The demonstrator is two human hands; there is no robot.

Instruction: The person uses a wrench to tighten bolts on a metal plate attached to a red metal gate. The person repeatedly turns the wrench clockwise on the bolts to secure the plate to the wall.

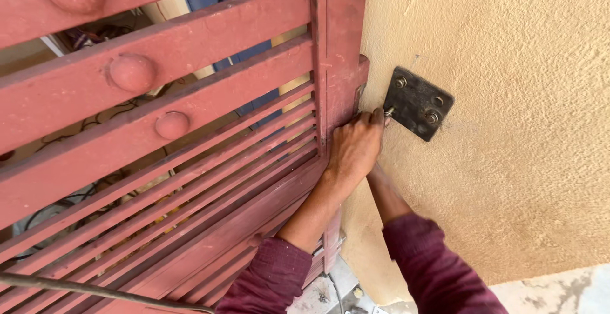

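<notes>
The left hand (356, 146) is clenched around a small bolt (389, 110) at the lower-left corner of the dark metal plate (417, 102) fixed on the beige wall (508, 161). The right hand is hidden behind it; its grip cannot be told. The red slatted gate (190, 130) stands just beside them.

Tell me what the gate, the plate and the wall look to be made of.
Gate: probably steel, with flat slats and round studs under dull red paint that looks dusty.
Plate: dark bare metal, likely steel, scuffed, fixed with four bolts.
Wall: plaster or render, with a rough grainy texture and matt sandy yellow paint.
The left hand rests at the plate's edge; the right hand is hidden behind it.
</notes>
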